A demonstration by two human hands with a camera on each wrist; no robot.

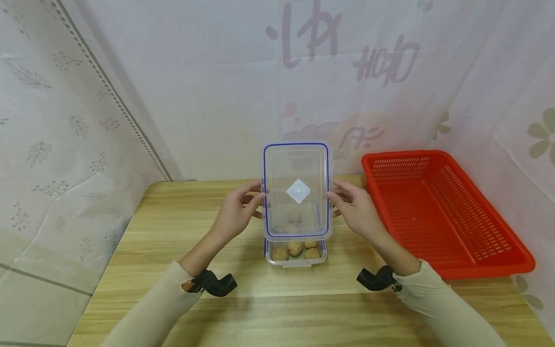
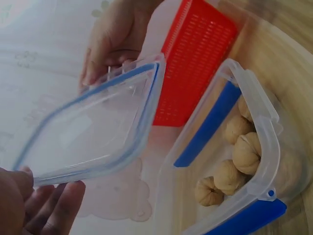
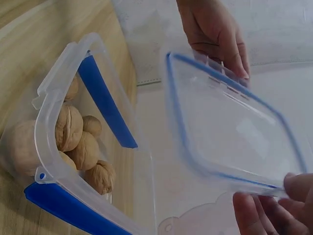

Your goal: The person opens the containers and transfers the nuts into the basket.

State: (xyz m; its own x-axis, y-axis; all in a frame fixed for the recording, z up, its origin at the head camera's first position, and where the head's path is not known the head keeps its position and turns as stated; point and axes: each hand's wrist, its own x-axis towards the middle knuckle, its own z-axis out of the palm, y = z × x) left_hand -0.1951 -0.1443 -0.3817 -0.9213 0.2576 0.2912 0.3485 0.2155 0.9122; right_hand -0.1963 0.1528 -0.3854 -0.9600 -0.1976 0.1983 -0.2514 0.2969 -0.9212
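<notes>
Red basket (image 1: 438, 212) right of container (image 1: 296, 255); lid (image 1: 297, 190) between hands.

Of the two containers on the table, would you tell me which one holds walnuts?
The clear plastic box with blue clips, beneath the lifted lid, holds the walnuts; the red basket doesn't.

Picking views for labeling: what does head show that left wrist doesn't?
Head only: wooden table, whole red basket, both sleeves, left hand and right hand each with a grip on the lid's sides. Left wrist only: the container's blue clasps close up. Both: clear lid held above the open container of walnuts.
</notes>
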